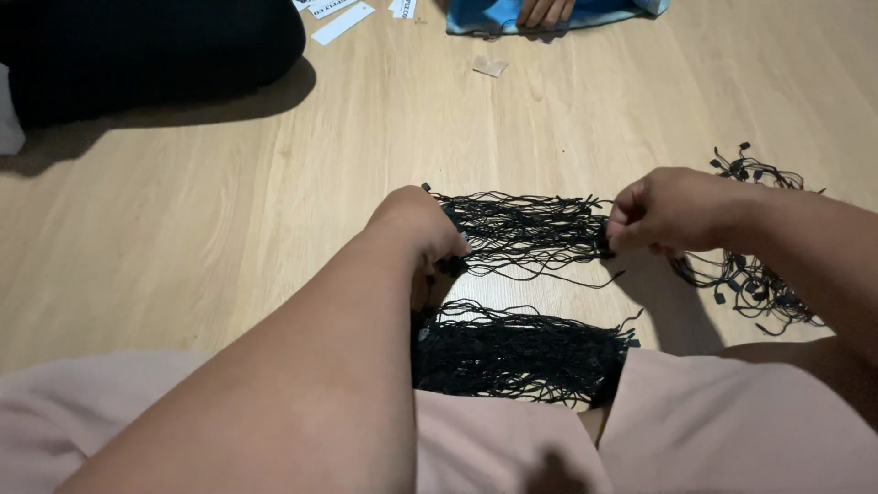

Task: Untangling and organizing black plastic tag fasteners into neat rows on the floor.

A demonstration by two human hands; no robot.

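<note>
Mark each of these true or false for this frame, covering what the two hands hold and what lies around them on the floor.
1. Both hands grip one bundle of black strings stretched between them. True: the left hand holds one end and the right hand the other.
2. A second bundle of black strings lies nearer the person than the held one. True.
3. The floor is grey carpet. False: it is light wood-look flooring.
4. A loose heap of black strings lies by the left hand. False: it lies by the right forearm.
5. Another person's hand rests on blue cloth at the top edge. True.
6. The white paper slips lie between the hands. False: they lie at the top, far off.
</note>
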